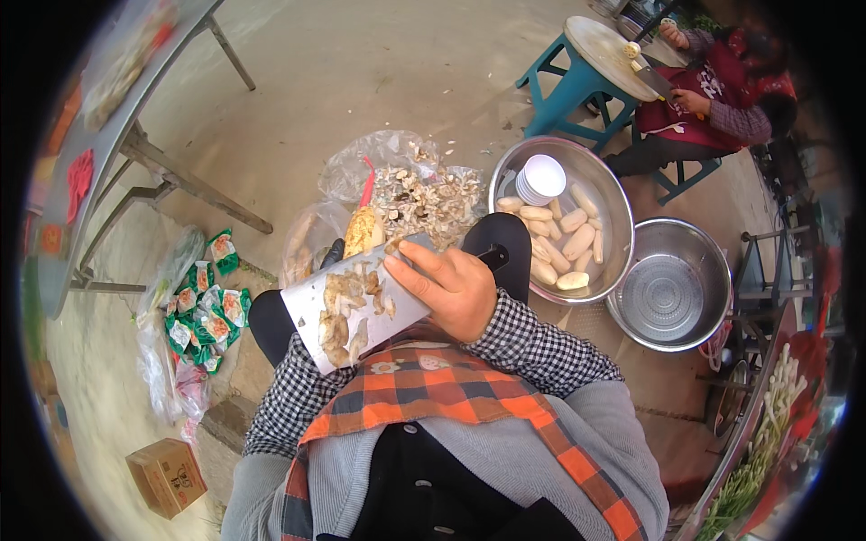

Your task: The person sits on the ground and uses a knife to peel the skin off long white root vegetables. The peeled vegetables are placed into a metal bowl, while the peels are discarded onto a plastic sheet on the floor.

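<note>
My right hand holds a broad metal cleaver over my lap, the fingers resting on its blade. Brown and pale wet peelings stick to the blade's face. Of my left hand only dark gloved fingertips show beyond the cleaver, beside a yellowish, partly peeled root; the rest is hidden under the blade. A red strip rises behind the root. Beyond it a heap of peelings lies on clear plastic. Peeled lotus root pieces and stacked white bowls are in a steel basin at right.
A second steel basin adjoins the first. Behind, a seated person holds a cleaver at a round board on a teal stool. Green packets, a cardboard box and a metal table are left.
</note>
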Available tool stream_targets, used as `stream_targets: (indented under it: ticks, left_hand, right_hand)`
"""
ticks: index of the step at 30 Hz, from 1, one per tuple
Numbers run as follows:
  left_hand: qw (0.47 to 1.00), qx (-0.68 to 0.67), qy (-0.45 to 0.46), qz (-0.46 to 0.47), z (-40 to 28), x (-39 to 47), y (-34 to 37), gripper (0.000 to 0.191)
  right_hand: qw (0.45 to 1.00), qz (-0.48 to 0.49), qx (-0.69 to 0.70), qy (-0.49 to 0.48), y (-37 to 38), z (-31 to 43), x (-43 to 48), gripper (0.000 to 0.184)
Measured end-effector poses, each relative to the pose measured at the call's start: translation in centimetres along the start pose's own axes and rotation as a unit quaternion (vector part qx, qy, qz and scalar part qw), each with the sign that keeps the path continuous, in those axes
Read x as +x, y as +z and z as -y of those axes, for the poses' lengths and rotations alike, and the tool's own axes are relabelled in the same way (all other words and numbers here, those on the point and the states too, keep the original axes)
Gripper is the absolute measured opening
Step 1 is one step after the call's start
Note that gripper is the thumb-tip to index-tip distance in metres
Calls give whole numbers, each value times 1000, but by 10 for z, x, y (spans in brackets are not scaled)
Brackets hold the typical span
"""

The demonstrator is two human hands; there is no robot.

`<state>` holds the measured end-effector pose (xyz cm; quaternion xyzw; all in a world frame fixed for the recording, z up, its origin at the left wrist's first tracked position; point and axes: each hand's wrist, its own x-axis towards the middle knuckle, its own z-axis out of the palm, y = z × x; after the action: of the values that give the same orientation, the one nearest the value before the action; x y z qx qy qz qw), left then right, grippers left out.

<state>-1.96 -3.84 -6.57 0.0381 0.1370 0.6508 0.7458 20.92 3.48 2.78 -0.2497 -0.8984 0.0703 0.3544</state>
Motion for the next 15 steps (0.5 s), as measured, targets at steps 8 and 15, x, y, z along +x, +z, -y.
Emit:
stream_targets:
  ticks: [8,15]
  left_hand:
    - [984,67,-12,-164,0,1,99,41]
    - [978,197,65,15,-5,-34,30,36]
  right_hand:
    - [996,-11,-38,79,14,-27,-9,59]
    - [999,29,24,-32,-3,19,3,67]
